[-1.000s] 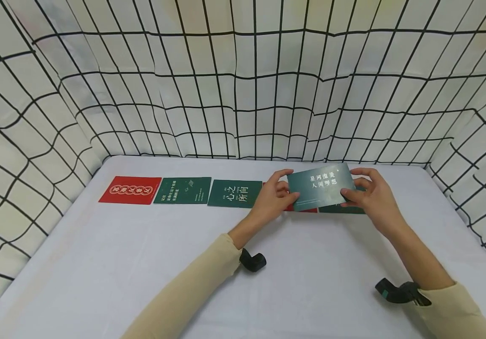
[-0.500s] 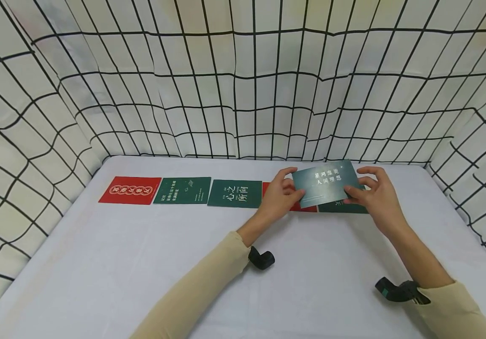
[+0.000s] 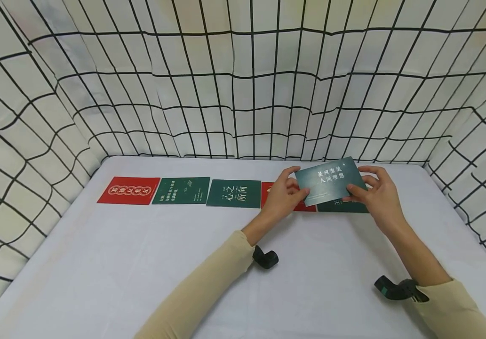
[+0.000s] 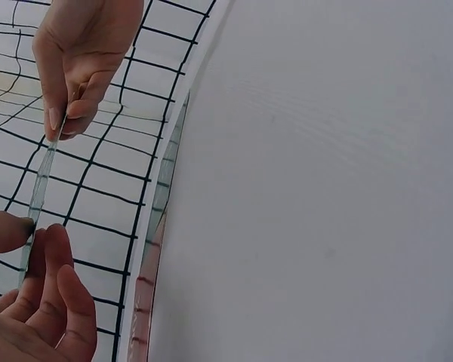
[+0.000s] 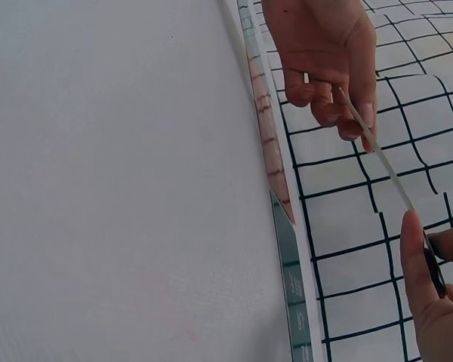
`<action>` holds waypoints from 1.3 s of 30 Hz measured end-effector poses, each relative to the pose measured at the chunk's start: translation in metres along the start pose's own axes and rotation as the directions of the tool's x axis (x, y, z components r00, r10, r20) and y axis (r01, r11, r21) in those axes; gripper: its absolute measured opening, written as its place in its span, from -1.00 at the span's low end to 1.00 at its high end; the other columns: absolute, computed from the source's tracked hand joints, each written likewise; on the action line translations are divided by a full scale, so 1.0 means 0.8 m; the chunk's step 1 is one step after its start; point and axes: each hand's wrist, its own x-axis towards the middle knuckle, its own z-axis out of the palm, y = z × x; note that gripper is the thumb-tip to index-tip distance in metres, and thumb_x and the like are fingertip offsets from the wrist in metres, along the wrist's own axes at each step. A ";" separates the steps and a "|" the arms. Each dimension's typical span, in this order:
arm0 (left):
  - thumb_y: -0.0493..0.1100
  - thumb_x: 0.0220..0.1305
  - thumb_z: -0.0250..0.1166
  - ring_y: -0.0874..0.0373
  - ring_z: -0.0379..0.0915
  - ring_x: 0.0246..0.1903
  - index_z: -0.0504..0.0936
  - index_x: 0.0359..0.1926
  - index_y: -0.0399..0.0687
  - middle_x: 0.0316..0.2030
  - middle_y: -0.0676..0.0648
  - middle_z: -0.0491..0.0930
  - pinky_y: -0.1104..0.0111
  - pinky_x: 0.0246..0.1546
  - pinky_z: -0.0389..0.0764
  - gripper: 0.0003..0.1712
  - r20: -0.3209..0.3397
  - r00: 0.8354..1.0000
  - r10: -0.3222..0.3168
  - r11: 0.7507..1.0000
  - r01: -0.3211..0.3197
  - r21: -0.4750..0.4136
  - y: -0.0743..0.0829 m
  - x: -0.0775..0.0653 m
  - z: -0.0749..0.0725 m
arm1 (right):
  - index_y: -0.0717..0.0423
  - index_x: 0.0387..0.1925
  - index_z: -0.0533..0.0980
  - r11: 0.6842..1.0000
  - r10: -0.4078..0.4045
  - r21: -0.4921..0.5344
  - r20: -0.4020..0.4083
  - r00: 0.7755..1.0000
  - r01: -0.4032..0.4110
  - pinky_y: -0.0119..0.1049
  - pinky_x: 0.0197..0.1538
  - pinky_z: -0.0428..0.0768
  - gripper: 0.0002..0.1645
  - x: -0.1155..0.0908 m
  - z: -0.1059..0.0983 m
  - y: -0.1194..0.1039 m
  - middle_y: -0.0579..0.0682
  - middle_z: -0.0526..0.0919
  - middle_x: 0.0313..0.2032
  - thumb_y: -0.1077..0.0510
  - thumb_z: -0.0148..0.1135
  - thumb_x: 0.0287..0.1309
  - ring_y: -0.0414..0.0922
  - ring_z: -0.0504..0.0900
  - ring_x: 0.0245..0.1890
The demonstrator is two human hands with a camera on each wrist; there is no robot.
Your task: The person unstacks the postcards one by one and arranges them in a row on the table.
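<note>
Both hands hold a teal postcard point(image 3: 329, 181) with white lettering, raised above the table and tilted up at its right end. My left hand point(image 3: 282, 195) pinches its left edge between thumb and fingers. At the opposite edge, my right hand point(image 3: 378, 197) grips it, thumb on the printed face. Each wrist view shows the held postcard point(image 4: 41, 185) almost edge-on. Beneath it lie a red postcard point(image 3: 266, 189), partly hidden by the left hand, and a dark green postcard point(image 3: 346, 207), mostly covered.
The row continues leftward with a green postcard point(image 3: 233, 193), another green postcard point(image 3: 181, 190) and a red postcard point(image 3: 129, 190) at the far left. They lie on a white-covered table point(image 3: 141, 263). Black grid netting over white cloth point(image 3: 255, 122) encloses the back and sides.
The held postcard has moved slightly right and up, its right end tilting higher. My left hand and forearm have followed to the right; the right hand has shifted only a little.
</note>
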 end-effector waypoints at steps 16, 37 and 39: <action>-0.17 0.43 0.34 0.23 0.67 -0.23 0.25 0.57 0.02 0.04 -0.11 0.70 0.48 -0.20 0.73 -0.23 0.054 0.999 0.005 0.995 -0.011 0.102 0.005 -0.002 0.030 | 0.18 0.45 0.14 0.991 0.045 0.128 -0.103 0.994 -0.032 -0.42 -0.17 0.76 -0.23 0.009 -0.033 0.011 -0.17 0.61 -0.22 0.28 0.32 0.36 -0.37 0.77 -0.37; -0.22 0.46 0.30 0.21 0.67 -0.05 0.32 0.55 -0.08 0.16 -0.10 0.66 0.63 -0.18 0.63 -0.30 0.076 0.997 0.026 0.989 -0.036 0.140 0.014 0.001 0.076 | 0.10 0.37 0.21 0.966 0.146 0.232 -0.128 0.981 -0.114 -0.49 -0.19 0.75 -0.34 0.019 -0.068 0.019 -0.19 0.61 -0.14 0.28 0.29 0.38 -0.37 0.74 -0.33; -0.21 0.46 0.30 0.20 0.66 -0.03 0.33 0.55 -0.08 0.17 -0.10 0.65 0.63 -0.18 0.63 -0.30 0.076 0.997 0.024 0.990 -0.035 0.136 0.015 0.001 0.078 | 0.08 0.37 0.22 0.964 0.157 0.236 -0.124 0.980 -0.124 -0.49 -0.19 0.75 -0.36 0.020 -0.071 0.020 -0.18 0.59 -0.14 0.28 0.29 0.38 -0.36 0.74 -0.33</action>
